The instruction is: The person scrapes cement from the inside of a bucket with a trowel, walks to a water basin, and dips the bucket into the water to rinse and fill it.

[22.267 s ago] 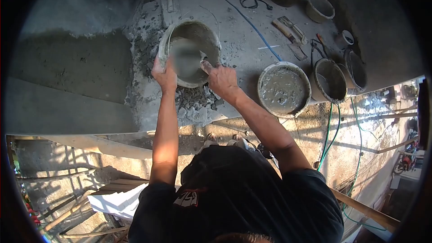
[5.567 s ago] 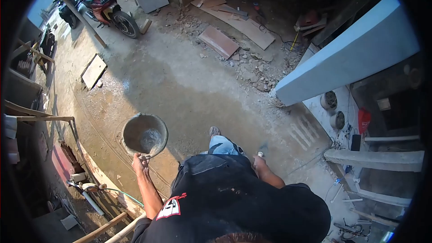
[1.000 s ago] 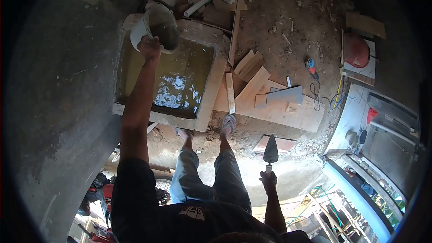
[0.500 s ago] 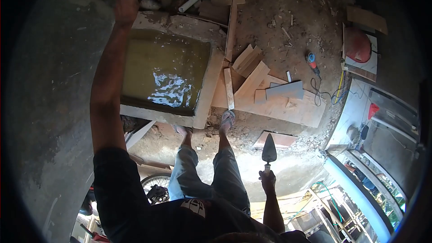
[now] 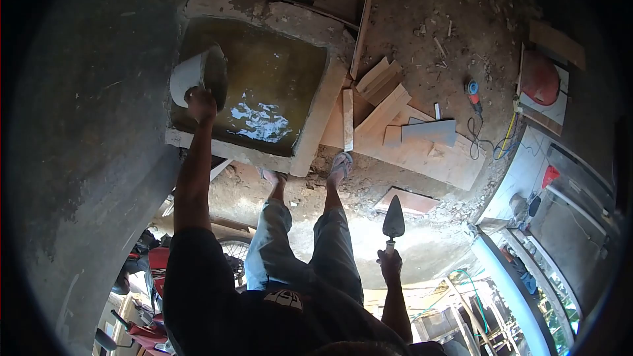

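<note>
My left hand [image 5: 201, 104] grips the rim of a pale bucket [image 5: 188, 79], which is tipped on its side over the left part of a water-filled basin [image 5: 316, 115]. The bucket's mouth faces right, close to the murky water [image 5: 264, 59]; whether it touches the water I cannot tell. Lower right, my right hand [image 5: 390, 262] is wrapped round the light handle of a pointed trowel [image 5: 393, 219], its blade pointing up and away from me.
Boards [image 5: 382, 115] and a grey tile [image 5: 428, 133] lie right of the basin. Beyond them are a corded power tool [image 5: 473, 90] and a red rounded object [image 5: 540, 79]. A concrete wall [image 5: 99, 125] runs along the left. A motorcycle wheel [image 5: 235, 250] shows behind my legs.
My left hand has brought the bucket back from beyond the basin's far left corner, down over the water. My right hand keeps the trowel in nearly the same place.
</note>
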`<state>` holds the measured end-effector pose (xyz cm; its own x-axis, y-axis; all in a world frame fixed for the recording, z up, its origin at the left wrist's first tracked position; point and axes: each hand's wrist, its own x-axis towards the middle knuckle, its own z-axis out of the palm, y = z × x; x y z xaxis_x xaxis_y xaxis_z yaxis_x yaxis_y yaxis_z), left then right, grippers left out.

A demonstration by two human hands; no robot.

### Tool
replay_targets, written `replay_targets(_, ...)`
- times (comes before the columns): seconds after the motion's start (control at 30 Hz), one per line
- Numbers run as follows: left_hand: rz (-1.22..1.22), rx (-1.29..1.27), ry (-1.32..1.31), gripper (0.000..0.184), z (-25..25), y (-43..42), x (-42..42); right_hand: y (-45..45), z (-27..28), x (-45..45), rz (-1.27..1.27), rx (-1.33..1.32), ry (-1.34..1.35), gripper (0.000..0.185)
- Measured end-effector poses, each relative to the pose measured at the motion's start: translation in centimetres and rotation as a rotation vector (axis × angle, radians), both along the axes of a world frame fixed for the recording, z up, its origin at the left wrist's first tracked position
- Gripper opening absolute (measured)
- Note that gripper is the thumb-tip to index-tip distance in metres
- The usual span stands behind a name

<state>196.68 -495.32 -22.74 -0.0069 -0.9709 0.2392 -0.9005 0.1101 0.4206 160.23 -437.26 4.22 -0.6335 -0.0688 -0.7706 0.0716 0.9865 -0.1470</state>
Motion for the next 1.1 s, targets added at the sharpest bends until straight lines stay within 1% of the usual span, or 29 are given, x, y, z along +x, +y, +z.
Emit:
replay_targets(0.03, 0.203, 0.125, 0.015, 0.018, -1.4, 1.9, -0.3, 0.5, -0.1, 0.1, 0.018, 0.025, -0.008, 0.027)
replay_targets(0.1, -0.007, 0.277, -0.356, 0.022, -3.6, 4.4, -0.9, 0.7, -0.3, 0.1, 0.045, 0.056, -0.012, 0.027)
replay_targets(0.13, -0.019, 0.39, -0.348, 0.026, -3.7, 5.3, -2.3, 0.7, -0.3, 0.2, 0.037, 0.079, -0.013, 0.026)
replay_targets(0.17, 0.096, 0.33, -0.206, 0.02, -3.7, 6.2, -4.0, 0.5, -0.3, 0.1, 0.029, 0.098, -0.012, 0.026)
replay_targets(0.2, 0.195, 0.536, 0.191, 0.016, -3.4, 6.8, -5.0, 0.6, -0.2, 0.1, 0.03, 0.106, -0.01, 0.026)
replay_targets(0.23, 0.29, 0.73, 0.593, 0.015, -1.5, 6.9, -5.9, 0.7, -0.1, 0.3, 0.021, 0.096, -0.01, 0.026)
replay_targets(0.27, 0.285, 0.732, 0.596, 0.015, -1.6, 7.2, -6.0, 0.7, -0.1, 0.3, 0.012, 0.079, -0.007, 0.026)
replay_targets(0.33, 0.635, 0.796, 1.063, 0.018, -1.2, 7.3, -6.4, 0.2, 0.1, 0.2, 0.022, 0.085, 0.003, 0.026)
replay_targets(0.37, 0.631, 0.795, 1.065, 0.018, -0.6, 7.5, -6.1, 0.1, 0.3, 0.2, 0.037, 0.095, 0.005, 0.026)
replay_targets(0.43, 0.435, 0.856, 1.406, 0.022, 0.6, 7.8, -4.9, 0.1, 0.1, 0.3, 0.016, 0.052, 0.005, 0.026)
replay_targets(0.5, 0.421, 0.864, 1.392, 0.021, 0.7, 8.5, -3.1, 0.3, 0.0, 0.4, -0.002, 0.014, -0.008, 0.026)
replay_targets(0.57, 0.421, 0.893, 1.428, 0.02, 1.0, 8.7, -0.9, 0.3, -0.1, 0.6, 0.012, 0.008, -0.012, 0.026)
replay_targets(0.6, 0.381, 0.88, 1.465, 0.019, 1.1, 8.7, 0.0, 0.2, -0.2, 0.8, 0.013, 0.005, -0.016, 0.026)
replay_targets(0.63, 0.383, 0.878, 1.463, 0.019, 1.7, 9.2, 0.2, 0.1, 0.0, 1.0, 0.005, 0.029, -0.021, 0.026)
replay_targets(0.73, 0.404, 0.841, 1.568, 0.02, 3.6, 10.3, 0.6, 0.4, -0.2, 1.0, 0.023, 0.038, -0.031, 0.026)
replay_targets(0.87, 0.352, 0.799, 1.559, 0.017, 6.4, 8.4, 0.1, 0.3, 0.3, 0.9, 0.017, 0.008, -0.018, 0.028)
replay_targets(0.93, 0.345, 0.636, 1.354, 0.014, 7.9, 5.7, -1.4, 0.5, 0.3, 0.7, 0.023, -0.003, -0.014, 0.028)
replay_targets(0.97, 0.329, 0.637, 1.361, 0.014, 8.0, 3.9, -2.1, 0.5, 0.3, 0.6, 0.032, -0.009, -0.012, 0.029)
replay_targets(1.03, -0.004, 0.344, 1.237, 0.015, 8.5, -0.2, -3.8, 0.5, 0.3, 0.4, 0.036, -0.016, -0.001, 0.029)
replay_targets(1.1, -0.104, 0.299, 0.756, 0.019, 13.2, -4.3, -6.8, 0.3, 0.4, 0.3, 0.045, -0.023, 0.006, 0.029)
